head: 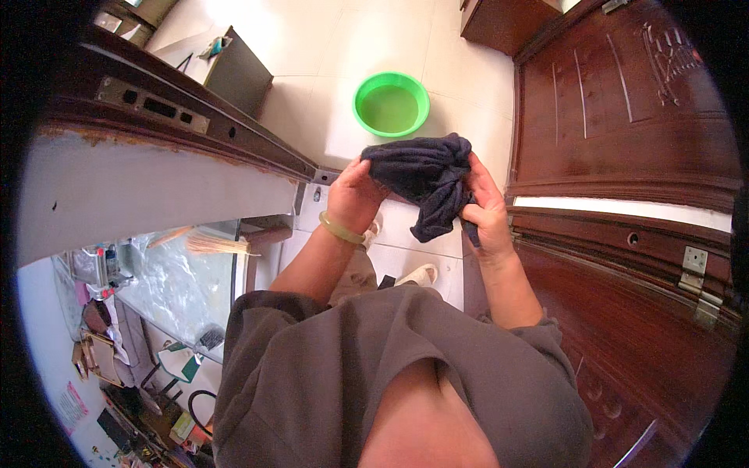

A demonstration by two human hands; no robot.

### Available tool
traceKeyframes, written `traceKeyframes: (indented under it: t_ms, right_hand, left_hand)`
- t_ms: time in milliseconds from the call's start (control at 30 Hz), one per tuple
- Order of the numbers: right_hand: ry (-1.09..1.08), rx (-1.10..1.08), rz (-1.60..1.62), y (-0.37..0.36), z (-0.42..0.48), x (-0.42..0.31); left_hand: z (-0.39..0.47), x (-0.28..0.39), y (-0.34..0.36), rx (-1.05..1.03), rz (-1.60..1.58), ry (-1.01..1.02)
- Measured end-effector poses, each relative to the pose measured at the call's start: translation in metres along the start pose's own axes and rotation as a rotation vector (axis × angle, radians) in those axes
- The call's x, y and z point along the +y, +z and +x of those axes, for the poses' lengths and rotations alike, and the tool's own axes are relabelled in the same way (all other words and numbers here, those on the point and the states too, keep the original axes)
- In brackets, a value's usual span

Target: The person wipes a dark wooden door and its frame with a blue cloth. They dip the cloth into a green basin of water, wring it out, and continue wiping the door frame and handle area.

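A crumpled dark navy cloth [424, 175] is stretched between my two hands at the middle of the view. My left hand [357, 193], with a pale green bangle [341, 229] on its wrist, grips the cloth's left end, thumb on top. My right hand [487, 210] is closed on the right side, where the fabric is bunched and a short end pokes out below the fingers. One folded part hangs down between the hands. Just beyond the cloth, a round bright green plastic basin [391, 104] with cloudy liquid in it stands on the tiled floor.
I stand at a doorway with a metal strike plate [153, 108] in the left frame. A dark red door [620, 88] with metal hinges is at the right. A cabinet [240, 76] stands beyond the left frame. A straw broom [216, 243] lies by a glass-topped surface [181, 286] at left.
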State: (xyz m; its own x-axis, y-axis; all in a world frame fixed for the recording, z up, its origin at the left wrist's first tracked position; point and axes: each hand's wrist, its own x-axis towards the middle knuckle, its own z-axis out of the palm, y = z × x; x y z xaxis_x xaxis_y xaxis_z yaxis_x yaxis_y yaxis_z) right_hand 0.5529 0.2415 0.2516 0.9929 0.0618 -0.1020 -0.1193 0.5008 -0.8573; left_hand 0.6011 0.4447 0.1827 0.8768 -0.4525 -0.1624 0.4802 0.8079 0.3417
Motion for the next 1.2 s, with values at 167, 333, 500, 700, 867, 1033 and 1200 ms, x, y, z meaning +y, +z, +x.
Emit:
traceKeyframes:
  t_ms: [167, 333, 500, 700, 867, 1033, 1200]
  right_hand:
    - [0.039, -0.044, 0.203, 0.002, -0.001, -0.008]
    - [0.041, -0.188, 0.254, 0.006, -0.005, -0.017]
    - [0.071, -0.370, 0.226, 0.011, -0.017, -0.024]
    - [0.186, -0.344, 0.051, -0.004, -0.035, -0.022]
    - [0.265, -0.350, -0.012, 0.000, -0.034, -0.017]
    - [0.291, -0.389, -0.122, 0.022, -0.018, -0.013]
    - [0.125, -0.533, -0.508, 0.064, 0.008, 0.003]
  left_hand:
    - [-0.009, 0.016, 0.018, 0.042, 0.071, 0.058]
    - [-0.038, 0.002, 0.063, 0.010, 0.286, 0.090]
    - [-0.063, -0.032, 0.078, 0.069, 0.327, 0.236]
    - [-0.088, -0.052, 0.082, 0.260, 0.424, 0.384]
    - [-0.096, -0.039, 0.083, 0.244, 0.517, 0.508]
    - [-0.108, 0.007, 0.113, 0.188, 0.491, 0.449]
    - [-0.109, 0.059, 0.103, 0.144, 0.514, 0.313]
